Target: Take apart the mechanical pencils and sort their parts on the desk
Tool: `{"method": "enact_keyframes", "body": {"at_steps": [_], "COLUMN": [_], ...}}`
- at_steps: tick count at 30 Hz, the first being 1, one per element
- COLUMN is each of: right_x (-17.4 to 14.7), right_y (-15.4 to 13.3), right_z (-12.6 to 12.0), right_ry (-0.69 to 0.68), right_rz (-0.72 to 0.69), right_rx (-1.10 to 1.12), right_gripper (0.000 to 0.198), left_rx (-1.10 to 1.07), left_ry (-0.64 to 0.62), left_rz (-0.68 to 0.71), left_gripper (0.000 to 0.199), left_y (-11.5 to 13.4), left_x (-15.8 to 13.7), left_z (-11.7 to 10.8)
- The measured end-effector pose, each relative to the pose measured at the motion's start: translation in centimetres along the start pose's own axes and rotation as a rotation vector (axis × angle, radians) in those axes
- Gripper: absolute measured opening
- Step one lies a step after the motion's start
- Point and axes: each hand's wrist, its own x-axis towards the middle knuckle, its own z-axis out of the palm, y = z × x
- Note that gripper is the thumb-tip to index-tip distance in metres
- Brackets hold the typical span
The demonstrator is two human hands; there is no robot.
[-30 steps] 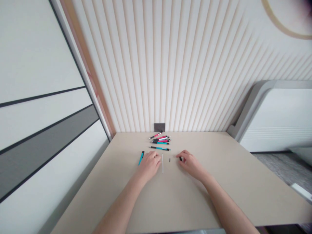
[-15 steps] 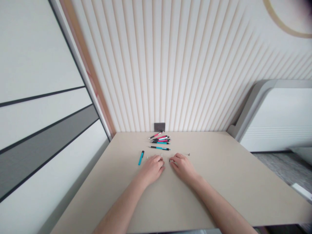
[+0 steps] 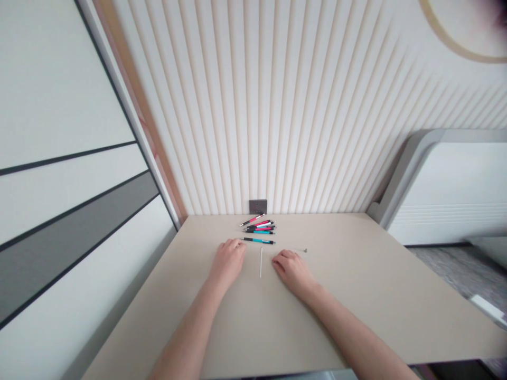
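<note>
Head | L hand (image 3: 227, 259), R hand (image 3: 291, 267) | rod (image 3: 260, 263) betw, gaps | desk sides (image 3: 155, 274) far

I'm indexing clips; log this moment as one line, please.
left hand: near blue-black pen, contents hidden | right hand: right of white rod, contents hidden | white rod: on table, between hands | pen pile: farther back

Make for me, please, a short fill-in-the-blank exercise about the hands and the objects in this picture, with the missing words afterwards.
1. The thin white rod lies ____ the left hand and the right hand.
2. The small grey piece lies closest to the ____ hand.
3. The dark socket is fixed to the ribbed ____.

Missing words: between; right; wall.
</note>
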Motion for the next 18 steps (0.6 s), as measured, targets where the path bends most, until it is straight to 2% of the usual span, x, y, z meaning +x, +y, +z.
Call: {"method": "enact_keyframes", "body": {"at_steps": [5, 14, 18], "right_x": [0.1, 0.2, 0.2], "right_y": [0.0, 0.0, 0.0], "right_z": [0.2, 0.3, 0.2], "right_ry": [-0.007, -0.004, 0.0], "right_rz": [0.001, -0.008, -0.004], "right_rx": [-0.011, -0.023, -0.025], "right_gripper": [0.025, 0.024, 0.024], "left_rx": [0.075, 0.033, -0.003], "left_ry": [-0.098, -0.17, -0.194], "left_rz": [-0.073, -0.064, -0.066], "left_gripper": [0.024, 0.035, 0.033], "left_y": [-0.6, -1.2, -1.7], "left_x": [-0.1, 0.1, 0.3], "left_z": [0.3, 2.0, 2.5]}}
